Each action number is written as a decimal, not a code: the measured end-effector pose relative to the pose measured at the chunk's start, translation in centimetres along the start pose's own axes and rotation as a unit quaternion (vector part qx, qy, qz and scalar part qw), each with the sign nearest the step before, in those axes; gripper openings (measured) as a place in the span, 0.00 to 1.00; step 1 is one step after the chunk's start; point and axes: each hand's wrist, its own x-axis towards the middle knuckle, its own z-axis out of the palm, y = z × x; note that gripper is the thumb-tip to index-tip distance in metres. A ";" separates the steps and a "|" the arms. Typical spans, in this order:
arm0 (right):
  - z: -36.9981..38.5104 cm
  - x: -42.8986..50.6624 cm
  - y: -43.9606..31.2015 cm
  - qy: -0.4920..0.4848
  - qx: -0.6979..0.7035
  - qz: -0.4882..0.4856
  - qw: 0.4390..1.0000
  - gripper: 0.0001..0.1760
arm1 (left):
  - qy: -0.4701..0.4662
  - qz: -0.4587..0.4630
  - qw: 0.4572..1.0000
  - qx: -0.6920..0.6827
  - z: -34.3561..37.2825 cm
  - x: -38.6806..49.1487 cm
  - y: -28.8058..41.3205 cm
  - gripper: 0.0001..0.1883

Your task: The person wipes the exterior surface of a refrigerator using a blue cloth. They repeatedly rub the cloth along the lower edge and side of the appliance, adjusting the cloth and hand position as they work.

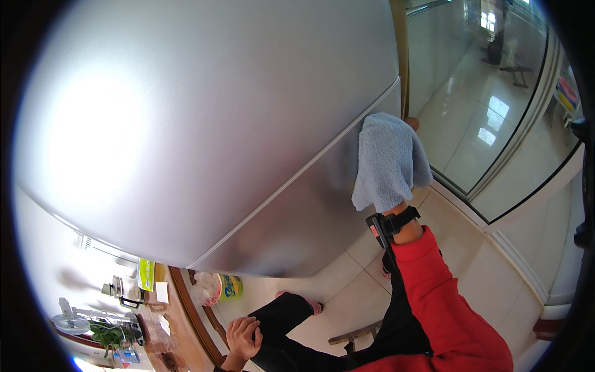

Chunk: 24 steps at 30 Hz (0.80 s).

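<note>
A light blue-grey plush cloth covers my right hand, so only the wrist shows beneath it. That hand holds the cloth against the right edge of the lower silver refrigerator door, just under the seam. Above the seam spreads the large upper door, with a bright glare on its left part. My left hand rests on my left knee with bent fingers and holds nothing. A black strapped device sits on my right wrist.
Sliding glass doors stand at the right. A wooden stool is between my legs. At lower left, a wooden table carries a glass pitcher, a small fan and a plant. A yellow-green container is beside it.
</note>
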 end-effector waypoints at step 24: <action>-1.1 -3.3 -2.5 -0.190 0.076 -0.030 0.978 0.41 | -0.268 0.058 0.887 -0.372 -2.9 18.6 10.4 0.23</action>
